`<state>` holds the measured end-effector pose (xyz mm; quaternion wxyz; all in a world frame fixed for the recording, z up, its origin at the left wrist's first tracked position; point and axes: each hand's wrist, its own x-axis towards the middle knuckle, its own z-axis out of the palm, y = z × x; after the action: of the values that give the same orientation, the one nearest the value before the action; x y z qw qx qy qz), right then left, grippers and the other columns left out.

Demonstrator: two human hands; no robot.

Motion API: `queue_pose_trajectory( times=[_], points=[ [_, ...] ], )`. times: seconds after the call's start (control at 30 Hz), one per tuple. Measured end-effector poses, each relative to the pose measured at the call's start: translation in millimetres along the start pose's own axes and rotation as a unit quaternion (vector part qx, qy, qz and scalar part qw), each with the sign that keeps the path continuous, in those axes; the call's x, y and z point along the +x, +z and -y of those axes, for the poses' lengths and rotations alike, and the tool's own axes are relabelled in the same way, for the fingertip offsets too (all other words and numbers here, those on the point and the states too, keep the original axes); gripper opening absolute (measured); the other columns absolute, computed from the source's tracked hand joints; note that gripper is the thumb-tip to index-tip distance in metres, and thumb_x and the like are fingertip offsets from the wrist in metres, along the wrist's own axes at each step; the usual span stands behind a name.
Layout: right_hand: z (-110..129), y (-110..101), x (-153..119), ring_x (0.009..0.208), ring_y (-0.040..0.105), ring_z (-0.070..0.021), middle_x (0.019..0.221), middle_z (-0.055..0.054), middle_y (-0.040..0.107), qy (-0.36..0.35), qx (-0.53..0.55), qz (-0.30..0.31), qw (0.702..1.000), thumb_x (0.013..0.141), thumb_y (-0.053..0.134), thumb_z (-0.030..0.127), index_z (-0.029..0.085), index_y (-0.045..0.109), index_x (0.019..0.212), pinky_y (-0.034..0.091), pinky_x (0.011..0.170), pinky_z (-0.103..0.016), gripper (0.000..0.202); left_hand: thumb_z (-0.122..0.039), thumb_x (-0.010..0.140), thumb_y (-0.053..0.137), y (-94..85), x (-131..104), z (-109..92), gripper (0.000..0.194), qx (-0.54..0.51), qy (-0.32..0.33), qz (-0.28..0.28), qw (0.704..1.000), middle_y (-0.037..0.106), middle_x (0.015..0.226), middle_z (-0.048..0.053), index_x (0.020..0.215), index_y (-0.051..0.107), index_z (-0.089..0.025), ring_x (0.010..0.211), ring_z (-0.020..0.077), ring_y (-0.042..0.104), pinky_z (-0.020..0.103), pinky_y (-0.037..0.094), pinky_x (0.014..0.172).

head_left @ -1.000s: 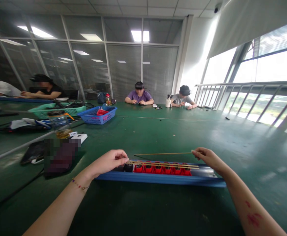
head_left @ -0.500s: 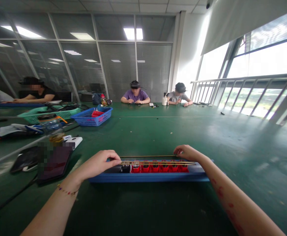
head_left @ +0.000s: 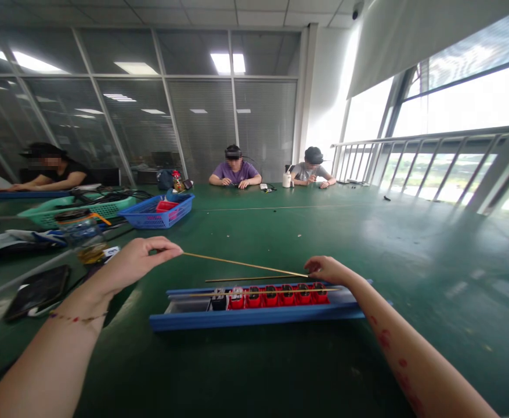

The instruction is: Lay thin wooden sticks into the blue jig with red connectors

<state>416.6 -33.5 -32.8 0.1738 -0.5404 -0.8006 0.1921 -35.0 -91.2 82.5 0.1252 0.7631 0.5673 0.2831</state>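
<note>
My left hand (head_left: 156,255) pinches the left end of a thin tan stick (head_left: 245,265), raised above the table and sloping down to the right. At its other end, the closed fingers of my right hand (head_left: 330,270) meet it, low behind the blue trough. A second thin stick (head_left: 254,278) lies behind the trough, its right end also reaching my right fingertips. Across the long blue trough (head_left: 258,319) rests another stick. Inside stands a row of several red pieces (head_left: 271,300) with dark tops, and a black piece (head_left: 218,301) at the left.
To the left lie a phone (head_left: 39,290), a clear jar (head_left: 80,232) with a dark lid, a blue basket (head_left: 156,219) and a green basket (head_left: 40,217) with cables. People sit across the green table (head_left: 411,278). A railing (head_left: 432,136) runs along the windows at right.
My left hand has moved up and left from the trough, raising the left end of one stick. My right hand has stayed near the same place. The view has shifted slightly.
</note>
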Motion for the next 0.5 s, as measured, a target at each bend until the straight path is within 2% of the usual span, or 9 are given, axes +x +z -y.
queue_pose_trajectory(
  times=[0.1, 0.27, 0.33, 0.5],
  points=[
    [2, 0, -1, 0.074, 0.059, -0.016, 0.081, -0.003, 0.066, 0.004, 0.004, -0.002, 1.0, 0.062, 0.057, 0.014, 0.018, 0.063, 0.096, 0.046, 0.068, -0.025, 0.035, -0.05, 0.067, 0.06, 7.4, 11, 16, 0.041, -0.039, -0.036, 0.02, 0.998, 0.068, 0.086, -0.001, 0.088, 0.066, -0.015, 0.086, 0.0203, 0.054, 0.025, 0.035, 0.08],
    [6, -3, -4, 0.078, 0.058, -0.0154, 0.088, -0.003, 0.065, -0.027, 0.028, 0.011, 0.999, 0.062, 0.051, 0.009, 0.019, 0.055, 0.113, 0.046, 0.073, -0.026, 0.051, -0.05, 0.066, 0.058, 42.5, 27, 29, 0.038, -0.06, -0.039, 0.065, 0.995, 0.069, 0.086, 0.002, 0.083, 0.069, -0.017, 0.084, 0.0217, 0.058, 0.024, 0.039, 0.076],
    [7, -4, -4, 0.082, 0.058, -0.0162, 0.094, -0.004, 0.064, -0.042, 0.023, 0.02, 0.999, 0.064, 0.051, 0.01, 0.02, 0.054, 0.115, 0.046, 0.075, -0.026, 0.052, -0.051, 0.067, 0.056, 57.7, 33, 32, 0.037, -0.05, -0.029, 0.093, 0.994, 0.069, 0.088, 0.003, 0.083, 0.069, -0.019, 0.084, 0.0213, 0.059, 0.024, 0.041, 0.074],
    [3, -4, -1, 0.087, 0.057, -0.018, 0.101, -0.004, 0.063, -0.043, -0.014, 0.03, 0.999, 0.065, 0.055, 0.016, 0.021, 0.056, 0.114, 0.045, 0.078, -0.028, 0.049, -0.044, 0.07, 0.053, 86.8, 47, 35, 0.031, 0.007, 0.031, 0.204, 0.978, 0.069, 0.084, 0.001, 0.083, 0.068, -0.019, 0.08, 0.0189, 0.061, 0.023, 0.043, 0.072]
  ],
)
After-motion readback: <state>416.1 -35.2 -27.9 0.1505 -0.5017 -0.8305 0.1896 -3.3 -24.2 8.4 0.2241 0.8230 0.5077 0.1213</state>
